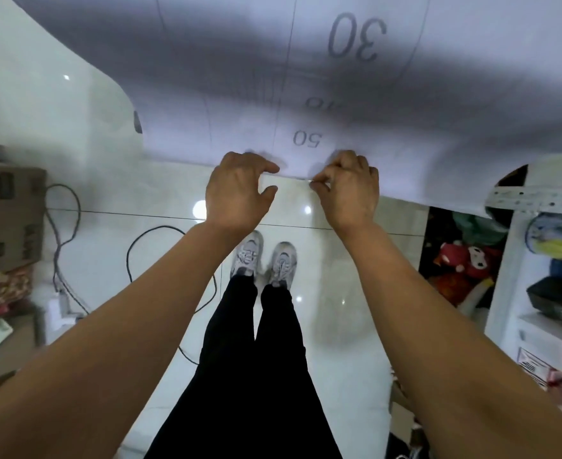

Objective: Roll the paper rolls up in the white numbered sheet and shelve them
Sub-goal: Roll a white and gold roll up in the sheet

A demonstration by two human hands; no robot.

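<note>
Two pinches, left hand [236, 193] and right hand [351, 190], on white numbered sheet [240, 77] edge near "50", "30".

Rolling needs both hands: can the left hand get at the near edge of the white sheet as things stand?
Likely yes: the left hand sits at the edge of the white sheet with nothing between; the right hand pinches that edge.

The room is bright. Small white light spots shine on the shiny floor [160, 193]. A wide dark shadow lies across the white numbered sheet [240, 61]. The sheet looks a bit blurry, and the picture bends near its edges.
</note>
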